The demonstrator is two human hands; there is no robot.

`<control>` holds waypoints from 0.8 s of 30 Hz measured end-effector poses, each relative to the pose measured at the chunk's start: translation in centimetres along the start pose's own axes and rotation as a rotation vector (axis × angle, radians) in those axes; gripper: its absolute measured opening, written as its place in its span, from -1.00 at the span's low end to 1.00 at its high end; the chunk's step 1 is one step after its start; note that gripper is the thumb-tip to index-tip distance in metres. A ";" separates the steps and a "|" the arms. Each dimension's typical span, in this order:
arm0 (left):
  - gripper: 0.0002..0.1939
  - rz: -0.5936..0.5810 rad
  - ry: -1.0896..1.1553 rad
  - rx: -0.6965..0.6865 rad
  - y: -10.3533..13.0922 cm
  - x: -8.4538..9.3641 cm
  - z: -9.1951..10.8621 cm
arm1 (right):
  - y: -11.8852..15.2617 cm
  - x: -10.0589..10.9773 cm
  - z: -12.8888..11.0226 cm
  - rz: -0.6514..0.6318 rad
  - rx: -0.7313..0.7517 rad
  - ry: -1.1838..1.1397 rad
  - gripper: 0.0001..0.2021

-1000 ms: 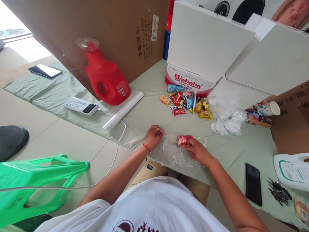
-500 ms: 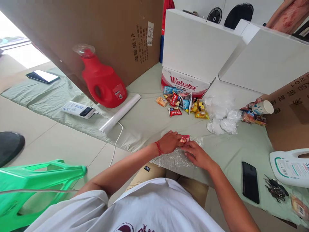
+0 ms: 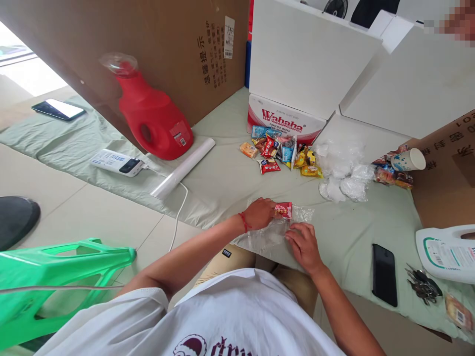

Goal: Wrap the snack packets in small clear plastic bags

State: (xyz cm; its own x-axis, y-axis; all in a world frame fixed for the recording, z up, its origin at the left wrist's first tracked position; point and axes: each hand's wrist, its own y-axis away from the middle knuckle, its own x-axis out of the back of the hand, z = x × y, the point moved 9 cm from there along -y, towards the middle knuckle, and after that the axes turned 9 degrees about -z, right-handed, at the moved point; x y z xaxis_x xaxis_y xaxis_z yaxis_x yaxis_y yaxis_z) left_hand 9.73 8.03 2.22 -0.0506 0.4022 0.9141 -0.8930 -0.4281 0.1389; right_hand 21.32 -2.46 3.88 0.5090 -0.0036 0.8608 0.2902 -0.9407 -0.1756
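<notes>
A small red snack packet lies over a sheet of clear plastic film near the cloth's front edge. My left hand, with a red string around its wrist, is closed on the packet's left end. To the right and closer to my body, my right hand has its fingers curled and pressed together at the film's right side. The film's crumpled far corner shows beyond the packet. Part of the packet is hidden under my left fingers.
Beyond my hands are piled snack packets, plastic-wrapped bundles and a paper cup. A film roll, power bank and red jug stand or lie left. A black phone and keys lie right.
My right hand has pulled away from the packet, back toward my body. The packet now shows more fully, and my left hand stays on it. The view has shifted slightly.
</notes>
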 end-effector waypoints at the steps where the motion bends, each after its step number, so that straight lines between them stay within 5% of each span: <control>1: -0.63 0.003 0.008 0.000 0.1 0.0 0.0 | -0.8 0.6 0.0 0.006 -0.012 -0.032 -0.75; 6: -0.71 0.034 0.016 -0.012 0.1 0.5 0.3 | -5.6 1.9 1.1 -0.009 -0.045 -0.164 -0.70; 10: -0.79 0.032 0.031 0.010 0.1 0.5 -0.5 | -8.6 -0.1 3.2 -0.043 -0.144 -0.126 -0.69; 13: -0.72 0.043 0.340 0.033 1.3 0.7 -2.5 | -9.7 -1.8 4.2 -0.103 -0.195 -0.037 -0.70; 17: -0.48 0.268 0.806 0.070 5.3 1.7 -4.9 | -10.1 -2.5 4.3 -0.113 -0.214 0.029 -0.69; 22: -0.13 0.481 0.525 0.144 8.0 2.4 -3.2 | -10.1 -2.6 4.2 -0.128 -0.223 0.050 -0.70; 24: -0.48 0.510 0.428 0.269 7.6 2.1 -3.5 | -10.2 -2.7 4.3 -0.136 -0.222 0.043 -0.71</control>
State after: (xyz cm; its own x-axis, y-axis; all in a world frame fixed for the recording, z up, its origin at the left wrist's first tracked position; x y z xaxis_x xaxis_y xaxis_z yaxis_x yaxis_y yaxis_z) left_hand 1.26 8.40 3.85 -0.6525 0.3578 0.6681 -0.5730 -0.8098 -0.1260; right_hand 20.45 8.56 1.30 0.4411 0.1177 0.8897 0.1663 -0.9849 0.0478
